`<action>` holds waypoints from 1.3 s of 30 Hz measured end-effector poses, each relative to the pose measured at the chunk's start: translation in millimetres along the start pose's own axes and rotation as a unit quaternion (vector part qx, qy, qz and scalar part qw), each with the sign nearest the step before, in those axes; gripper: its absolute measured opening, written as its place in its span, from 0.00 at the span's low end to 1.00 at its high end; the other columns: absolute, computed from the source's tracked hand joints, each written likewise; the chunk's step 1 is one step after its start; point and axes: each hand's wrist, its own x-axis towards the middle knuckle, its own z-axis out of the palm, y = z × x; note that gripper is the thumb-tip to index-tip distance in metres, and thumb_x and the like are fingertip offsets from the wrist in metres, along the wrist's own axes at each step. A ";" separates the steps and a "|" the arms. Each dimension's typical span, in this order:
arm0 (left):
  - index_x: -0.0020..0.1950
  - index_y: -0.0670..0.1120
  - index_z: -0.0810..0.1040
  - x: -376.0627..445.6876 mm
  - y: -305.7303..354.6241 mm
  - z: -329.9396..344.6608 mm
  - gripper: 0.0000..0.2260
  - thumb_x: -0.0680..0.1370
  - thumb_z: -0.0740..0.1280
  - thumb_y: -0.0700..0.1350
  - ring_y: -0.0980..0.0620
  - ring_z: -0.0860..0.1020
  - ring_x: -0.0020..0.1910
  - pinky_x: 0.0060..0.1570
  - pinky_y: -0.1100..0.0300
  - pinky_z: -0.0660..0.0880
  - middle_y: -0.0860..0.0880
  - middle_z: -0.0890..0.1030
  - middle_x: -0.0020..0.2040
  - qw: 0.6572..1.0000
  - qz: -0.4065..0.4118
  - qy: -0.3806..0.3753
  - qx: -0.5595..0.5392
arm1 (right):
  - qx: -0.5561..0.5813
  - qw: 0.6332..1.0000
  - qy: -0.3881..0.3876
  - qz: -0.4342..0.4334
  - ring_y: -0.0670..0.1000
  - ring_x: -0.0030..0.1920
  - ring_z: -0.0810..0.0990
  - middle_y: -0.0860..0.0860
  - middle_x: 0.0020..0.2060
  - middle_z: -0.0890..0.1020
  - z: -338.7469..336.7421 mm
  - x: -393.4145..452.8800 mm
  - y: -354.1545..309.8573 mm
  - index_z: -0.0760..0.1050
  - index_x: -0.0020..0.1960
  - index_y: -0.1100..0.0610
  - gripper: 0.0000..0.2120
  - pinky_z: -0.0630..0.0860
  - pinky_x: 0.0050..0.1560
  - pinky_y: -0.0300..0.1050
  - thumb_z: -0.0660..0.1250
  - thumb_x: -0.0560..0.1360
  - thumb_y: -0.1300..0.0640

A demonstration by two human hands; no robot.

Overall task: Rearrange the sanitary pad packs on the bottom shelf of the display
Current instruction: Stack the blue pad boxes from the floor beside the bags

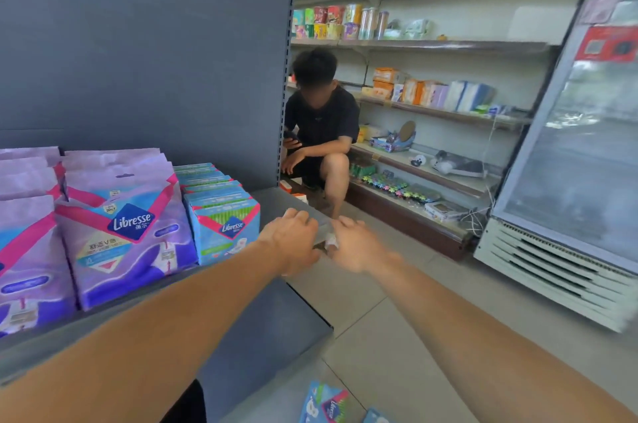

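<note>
Both arms reach out over the right end of the bottom shelf (276, 196), where the left hand (293, 243) and right hand (355, 243) meet over a small, blurred object (326, 232) — greyish with a white end, too smeared to name; the fingers of both hands curl round it, though what exactly they grasp cannot be told. The packs stand upright to the left on the same shelf: purple packs (121, 225) in rows, blue packs (224, 215) filed just beside them; the shelf's right end is bare beyond the blue row. Two more blue-and-green packs (324, 403) lie on the floor near the wearer. The step in hand looks like clearing or adjusting something at the shelf's end, not yet handling a pack; the next move likely calls for freeing the hands, then lifting the floor packs into the gap — kept upright, flush with the blue row. A second person (317, 125) crouches in the aisle beyond.
</note>
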 end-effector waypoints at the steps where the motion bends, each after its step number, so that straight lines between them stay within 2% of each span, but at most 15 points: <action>1: 0.68 0.44 0.68 0.9 10.2 4.6 0.22 0.79 0.59 0.55 0.44 0.66 0.66 0.61 0.49 0.69 0.44 0.70 0.66 1.000 0.004 -0.009 -0.016 | -0.012 1.000 0.000 0.015 0.61 0.66 0.69 0.56 0.68 0.70 0.5 -9.0 8.0 0.65 0.70 0.57 0.24 0.71 0.64 0.54 0.59 0.77 0.48; 7: 0.67 0.43 0.67 -3.9 60.3 66.5 0.19 0.78 0.59 0.50 0.42 0.65 0.67 0.61 0.47 0.69 0.43 0.68 0.67 0.991 0.038 -0.108 -0.067 | -0.021 0.989 -0.048 0.136 0.60 0.67 0.69 0.57 0.68 0.70 43.1 -76.1 65.2 0.65 0.69 0.57 0.23 0.70 0.63 0.55 0.57 0.78 0.46; 10: 0.65 0.43 0.67 -7.9 75.1 115.3 0.18 0.79 0.60 0.51 0.41 0.68 0.64 0.58 0.47 0.71 0.42 0.70 0.65 0.983 0.054 -0.154 -0.086 | 0.011 0.975 -0.099 0.201 0.62 0.68 0.67 0.58 0.70 0.68 88.5 -112.4 93.5 0.63 0.73 0.56 0.26 0.69 0.66 0.57 0.56 0.79 0.45; 14: 0.64 0.41 0.68 -12.4 92.1 194.0 0.18 0.78 0.61 0.50 0.41 0.69 0.63 0.59 0.48 0.71 0.41 0.71 0.64 0.969 0.057 -0.212 -0.117 | 0.055 0.947 -0.151 0.279 0.62 0.67 0.69 0.59 0.67 0.70 158.2 -147.8 124.0 0.63 0.72 0.58 0.26 0.70 0.63 0.54 0.56 0.79 0.45; 16: 0.68 0.41 0.66 -15.1 101.3 232.1 0.22 0.78 0.62 0.51 0.41 0.69 0.65 0.63 0.48 0.70 0.41 0.70 0.67 0.960 0.055 -0.242 -0.126 | 0.083 0.931 -0.171 0.313 0.61 0.66 0.70 0.59 0.66 0.71 194.6 -159.1 136.4 0.64 0.71 0.59 0.25 0.70 0.61 0.53 0.57 0.79 0.46; 18: 0.71 0.42 0.64 -16.6 111.2 270.1 0.24 0.79 0.62 0.52 0.41 0.68 0.67 0.63 0.48 0.70 0.42 0.68 0.69 0.953 0.041 -0.268 -0.135 | 0.126 0.909 -0.186 0.350 0.60 0.65 0.71 0.59 0.64 0.72 230.8 -167.9 147.2 0.65 0.70 0.60 0.24 0.71 0.61 0.51 0.58 0.78 0.48; 21: 0.68 0.43 0.65 -17.5 128.3 321.8 0.22 0.78 0.62 0.51 0.41 0.70 0.64 0.60 0.48 0.71 0.41 0.71 0.65 0.942 0.026 -0.292 -0.161 | 0.193 0.872 -0.203 0.402 0.59 0.65 0.72 0.59 0.65 0.73 282.4 -177.7 161.3 0.66 0.69 0.61 0.23 0.70 0.59 0.47 0.59 0.79 0.49; 23: 0.66 0.41 0.66 -16.7 144.0 351.8 0.20 0.78 0.63 0.49 0.41 0.73 0.60 0.55 0.51 0.72 0.40 0.73 0.61 0.929 0.016 -0.315 -0.193 | 0.241 0.838 -0.207 0.444 0.59 0.64 0.73 0.59 0.65 0.74 316.0 -180.4 171.0 0.68 0.67 0.62 0.22 0.69 0.54 0.43 0.60 0.79 0.49; 25: 0.62 0.40 0.67 -13.0 163.2 378.7 0.18 0.77 0.65 0.48 0.40 0.76 0.55 0.50 0.52 0.73 0.40 0.74 0.58 0.917 0.003 -0.324 -0.234 | 0.287 0.800 -0.195 0.489 0.58 0.59 0.76 0.59 0.62 0.76 347.9 -178.9 181.7 0.70 0.63 0.63 0.20 0.66 0.47 0.40 0.61 0.78 0.49; 27: 0.60 0.41 0.66 -6.8 184.7 406.2 0.18 0.77 0.66 0.50 0.39 0.76 0.56 0.52 0.50 0.74 0.40 0.74 0.58 0.907 -0.013 -0.330 -0.261 | 0.328 0.766 -0.182 0.522 0.56 0.51 0.75 0.58 0.58 0.78 378.0 -176.4 191.3 0.72 0.60 0.63 0.19 0.65 0.45 0.39 0.63 0.78 0.50; 30: 0.68 0.40 0.62 6.9 213.9 440.9 0.23 0.78 0.65 0.49 0.39 0.72 0.63 0.57 0.50 0.70 0.40 0.71 0.63 0.903 -0.032 -0.334 -0.269 | 0.370 0.728 -0.166 0.553 0.54 0.45 0.72 0.54 0.49 0.75 414.1 -172.7 201.2 0.72 0.56 0.61 0.16 0.65 0.38 0.41 0.63 0.78 0.49; 33: 0.69 0.39 0.61 21.0 232.3 468.4 0.24 0.78 0.64 0.48 0.39 0.71 0.63 0.58 0.50 0.70 0.39 0.69 0.64 0.909 -0.040 -0.331 -0.251 | 0.408 0.690 -0.153 0.578 0.52 0.37 0.71 0.53 0.43 0.74 443.7 -168.5 208.9 0.70 0.49 0.59 0.15 0.62 0.30 0.42 0.65 0.76 0.46; 35: 0.69 0.39 0.60 26.9 237.7 482.1 0.24 0.78 0.63 0.47 0.39 0.71 0.63 0.57 0.49 0.70 0.39 0.69 0.63 0.911 -0.056 -0.336 -0.234 | 0.439 0.669 -0.141 0.583 0.52 0.37 0.72 0.52 0.41 0.74 460.1 -166.6 212.6 0.70 0.47 0.58 0.16 0.64 0.32 0.42 0.65 0.75 0.44; 37: 0.71 0.39 0.58 28.4 241.3 491.0 0.25 0.78 0.62 0.48 0.39 0.71 0.63 0.57 0.49 0.71 0.38 0.70 0.64 0.908 -0.084 -0.343 -0.225 | 0.474 0.654 -0.122 0.577 0.53 0.39 0.74 0.52 0.39 0.75 471.1 -165.1 214.1 0.72 0.46 0.58 0.17 0.69 0.38 0.42 0.66 0.74 0.43; 39: 0.71 0.39 0.57 26.1 245.0 497.8 0.27 0.78 0.62 0.48 0.38 0.73 0.62 0.56 0.49 0.72 0.38 0.72 0.64 0.893 -0.128 -0.360 -0.240 | 0.507 0.644 -0.103 0.564 0.53 0.40 0.77 0.51 0.40 0.78 476.7 -164.5 213.8 0.74 0.48 0.57 0.18 0.73 0.43 0.45 0.68 0.71 0.43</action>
